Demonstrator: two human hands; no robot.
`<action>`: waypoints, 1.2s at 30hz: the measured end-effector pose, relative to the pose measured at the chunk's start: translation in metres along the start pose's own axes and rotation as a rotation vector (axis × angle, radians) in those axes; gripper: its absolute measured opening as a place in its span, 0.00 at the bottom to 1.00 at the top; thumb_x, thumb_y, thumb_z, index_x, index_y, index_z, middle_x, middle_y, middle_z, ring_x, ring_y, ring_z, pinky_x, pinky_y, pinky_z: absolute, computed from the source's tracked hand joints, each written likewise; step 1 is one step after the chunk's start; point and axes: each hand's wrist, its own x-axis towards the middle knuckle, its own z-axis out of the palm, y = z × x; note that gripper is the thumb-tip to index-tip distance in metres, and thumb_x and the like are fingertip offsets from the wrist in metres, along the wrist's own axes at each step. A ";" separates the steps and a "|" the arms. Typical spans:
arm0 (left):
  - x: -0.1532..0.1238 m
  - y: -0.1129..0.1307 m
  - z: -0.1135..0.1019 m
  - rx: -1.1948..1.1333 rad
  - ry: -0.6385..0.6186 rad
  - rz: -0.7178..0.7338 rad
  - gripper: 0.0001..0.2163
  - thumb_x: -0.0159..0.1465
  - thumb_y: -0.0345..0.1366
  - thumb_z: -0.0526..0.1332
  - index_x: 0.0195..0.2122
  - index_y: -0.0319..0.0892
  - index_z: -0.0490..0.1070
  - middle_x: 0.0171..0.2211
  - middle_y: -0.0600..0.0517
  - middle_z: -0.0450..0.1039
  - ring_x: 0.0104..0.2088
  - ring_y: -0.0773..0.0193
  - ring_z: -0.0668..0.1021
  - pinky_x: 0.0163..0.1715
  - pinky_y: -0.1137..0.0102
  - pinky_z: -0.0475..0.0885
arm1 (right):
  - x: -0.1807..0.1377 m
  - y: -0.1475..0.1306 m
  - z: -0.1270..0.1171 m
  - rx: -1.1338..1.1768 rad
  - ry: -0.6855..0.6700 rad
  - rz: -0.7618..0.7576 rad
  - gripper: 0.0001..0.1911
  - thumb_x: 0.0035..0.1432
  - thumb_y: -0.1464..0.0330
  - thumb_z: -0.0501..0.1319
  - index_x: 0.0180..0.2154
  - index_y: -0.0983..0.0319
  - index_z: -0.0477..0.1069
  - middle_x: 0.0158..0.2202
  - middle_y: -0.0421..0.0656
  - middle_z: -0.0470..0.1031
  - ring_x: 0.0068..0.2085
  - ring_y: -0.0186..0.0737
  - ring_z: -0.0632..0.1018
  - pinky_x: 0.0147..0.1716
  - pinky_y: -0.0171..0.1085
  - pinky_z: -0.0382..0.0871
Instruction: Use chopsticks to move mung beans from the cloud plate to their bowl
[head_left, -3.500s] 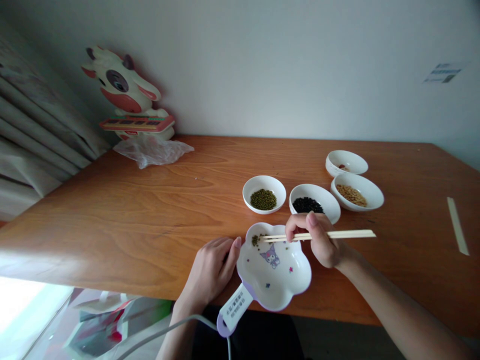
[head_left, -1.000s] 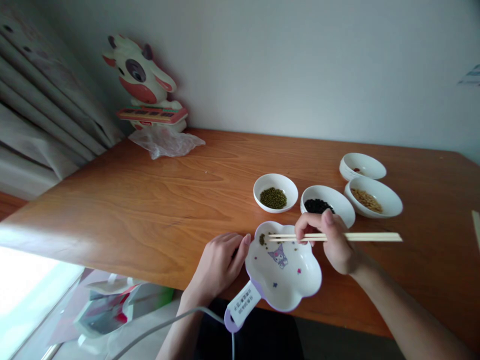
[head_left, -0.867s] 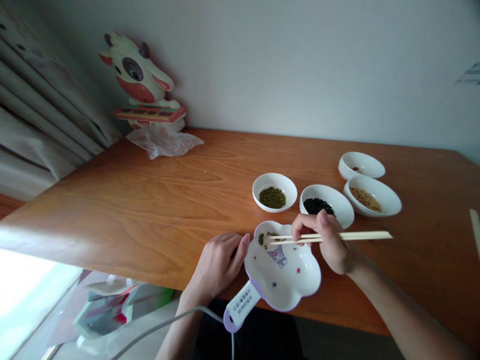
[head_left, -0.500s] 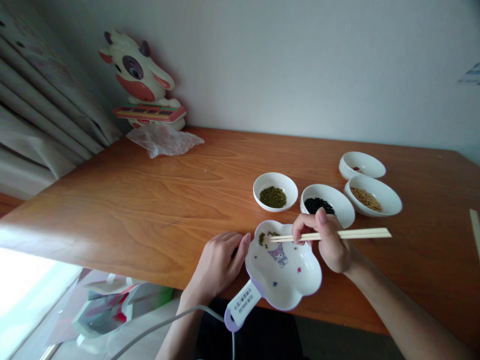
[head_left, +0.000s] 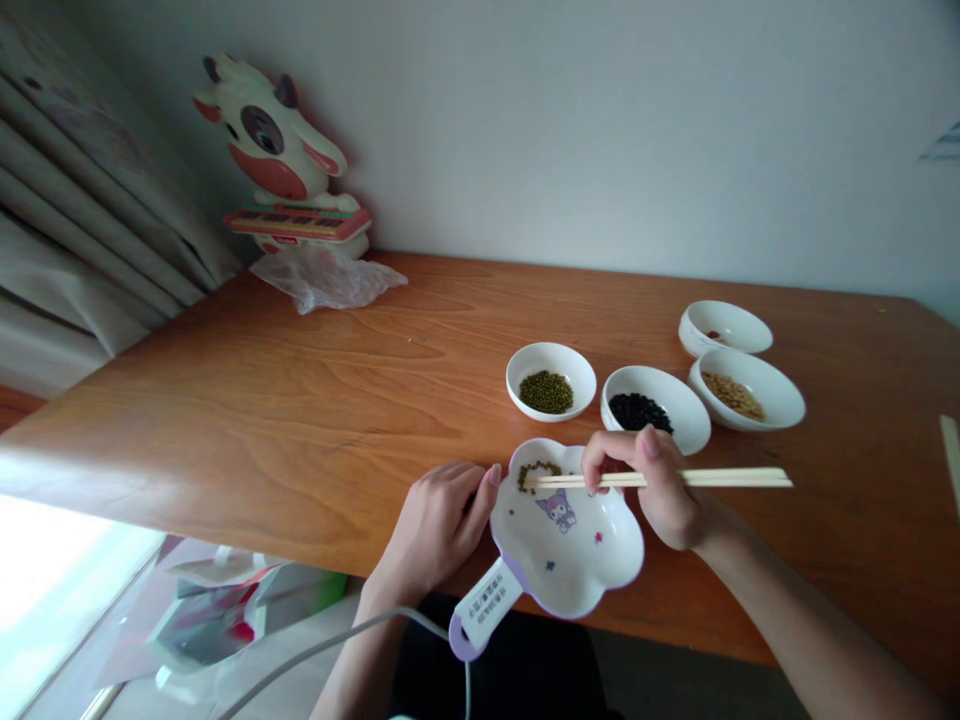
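Note:
My right hand (head_left: 656,487) is closed around a pair of pale chopsticks (head_left: 731,478). Their tips touch mung beans (head_left: 538,468) gathered in the upper left lobe of a white flower-shaped dish (head_left: 581,575). This dish has a purple rim, a cartoon print and a labelled handle (head_left: 487,606) pointing toward me. My left hand (head_left: 442,515) lies at the dish's left side, fingers curled, the thumb at its rim; the fingertips are partly hidden. Beyond the dish stand a white bowl of mung beans (head_left: 546,392) and, partly behind my right hand, a bowl of black beans (head_left: 640,411).
Farther right are a bowl of tan kernels (head_left: 733,394) and a bowl with a few reddish bits (head_left: 739,322). A cow toy with a keyboard (head_left: 296,222) and a clear plastic bag (head_left: 330,280) are back left. A grey cable (head_left: 322,645) runs under the dish's handle.
The chopstick tips have shifted slightly left and down among the mung beans, and the rear ends sit lower. Some mung beans have moved into a looser ring. My left hand stays put.

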 end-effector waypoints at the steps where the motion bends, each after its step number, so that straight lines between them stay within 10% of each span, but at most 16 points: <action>1: 0.000 0.000 0.000 0.001 0.000 0.000 0.21 0.81 0.42 0.49 0.29 0.43 0.64 0.28 0.52 0.72 0.30 0.65 0.73 0.35 0.69 0.64 | 0.000 -0.001 0.000 -0.006 -0.005 -0.003 0.43 0.75 0.43 0.31 0.30 0.60 0.73 0.26 0.42 0.72 0.27 0.39 0.72 0.29 0.40 0.62; 36: 0.000 0.001 -0.001 0.005 0.002 0.001 0.20 0.80 0.42 0.50 0.29 0.43 0.64 0.28 0.53 0.73 0.30 0.64 0.73 0.36 0.68 0.65 | -0.002 0.001 -0.004 -0.086 0.016 -0.104 0.38 0.76 0.46 0.36 0.31 0.57 0.74 0.28 0.43 0.75 0.30 0.43 0.75 0.33 0.44 0.64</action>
